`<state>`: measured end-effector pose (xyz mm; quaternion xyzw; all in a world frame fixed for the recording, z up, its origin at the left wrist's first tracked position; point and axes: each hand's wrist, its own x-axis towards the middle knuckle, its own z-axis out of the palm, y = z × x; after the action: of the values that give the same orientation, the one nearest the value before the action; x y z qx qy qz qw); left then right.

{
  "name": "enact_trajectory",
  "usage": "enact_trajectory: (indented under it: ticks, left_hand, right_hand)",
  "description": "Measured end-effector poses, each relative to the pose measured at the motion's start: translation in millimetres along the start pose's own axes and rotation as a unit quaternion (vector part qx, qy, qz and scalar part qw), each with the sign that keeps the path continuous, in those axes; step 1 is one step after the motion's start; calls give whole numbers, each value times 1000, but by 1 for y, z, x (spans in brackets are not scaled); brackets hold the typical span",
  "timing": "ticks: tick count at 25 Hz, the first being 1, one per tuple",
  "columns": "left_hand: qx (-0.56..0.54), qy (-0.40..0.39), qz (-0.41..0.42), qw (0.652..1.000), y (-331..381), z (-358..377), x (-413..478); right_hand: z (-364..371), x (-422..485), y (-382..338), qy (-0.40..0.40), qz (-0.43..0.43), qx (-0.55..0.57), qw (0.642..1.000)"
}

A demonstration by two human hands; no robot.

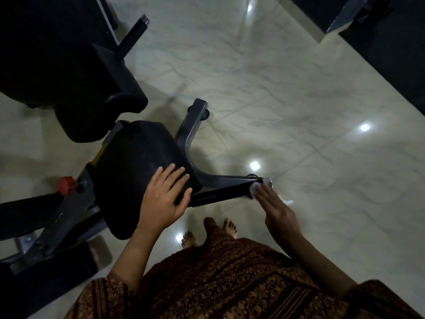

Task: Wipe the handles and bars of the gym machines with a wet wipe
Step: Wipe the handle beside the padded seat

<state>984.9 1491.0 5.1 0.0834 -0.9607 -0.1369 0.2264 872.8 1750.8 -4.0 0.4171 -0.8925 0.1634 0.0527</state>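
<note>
A black padded seat [138,162] of a gym bench stands in front of me. My left hand [165,196] rests flat on its near right corner, fingers spread, thumb over the edge. A black bar [220,192] runs from under the seat to the right and ends in a silver cap [266,180]. My right hand [276,208] presses a white wet wipe [254,188] against the end of that bar with straight fingers. A small bit of the wipe shows beyond the hand near the floor.
A grey metal leg [190,127] of the bench bends away over the pale marble floor [299,100]. A second black pad [69,72] lies at upper left. A red knob [66,184] sits on the frame at left. My bare feet [230,229] stand below the bar.
</note>
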Motion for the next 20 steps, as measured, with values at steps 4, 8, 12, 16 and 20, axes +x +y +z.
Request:
enact_trajectory:
  ticks: [4,8,12,16,20]
  left_hand:
    - [3,2,-1,1000,0,0,0]
    - [3,4,-1,1000,1,-1,-1]
    - [6,-1,-3,1000,1,0,-1]
    - [10,-9,-4,1000,0,0,0]
    - [8,-4,-6,1000,1,-1,-1]
  right_hand:
    - [-7,21,-4,6,-25,16,1000]
    - [20,40,-11,-47,6,-10,999]
    - [34,38,-41,-75,-173,54,981]
    - [40,45,-28,-125,-240,-3,963]
    - [9,34,23,-124,-259,-19,958]
